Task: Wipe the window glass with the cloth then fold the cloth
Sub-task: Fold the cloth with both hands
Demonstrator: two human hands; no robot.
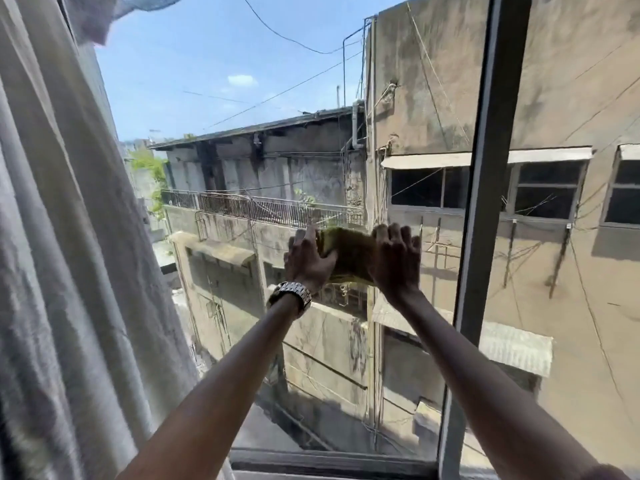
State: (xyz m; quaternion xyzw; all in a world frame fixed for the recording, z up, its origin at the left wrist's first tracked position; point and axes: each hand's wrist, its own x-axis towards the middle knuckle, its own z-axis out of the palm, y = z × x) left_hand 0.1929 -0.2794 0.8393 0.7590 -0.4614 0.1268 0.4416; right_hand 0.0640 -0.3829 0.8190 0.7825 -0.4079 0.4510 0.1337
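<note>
A yellow-green cloth point(349, 252) lies flat against the window glass point(263, 98) at mid height. My left hand point(308, 259), with a metal watch on its wrist, presses the cloth's left edge with spread fingers. Flat on the cloth's right edge sits my right hand point(396, 259), fingers pointing up. Both arms reach forward from the bottom of the view. The hands hide the cloth's side edges.
A pale curtain point(69, 271) hangs down the left side, overlapping the pane. A dark vertical window frame bar point(485, 202) runs just right of my right hand. The lower frame rail point(329, 460) crosses the bottom. Old concrete buildings show through the glass.
</note>
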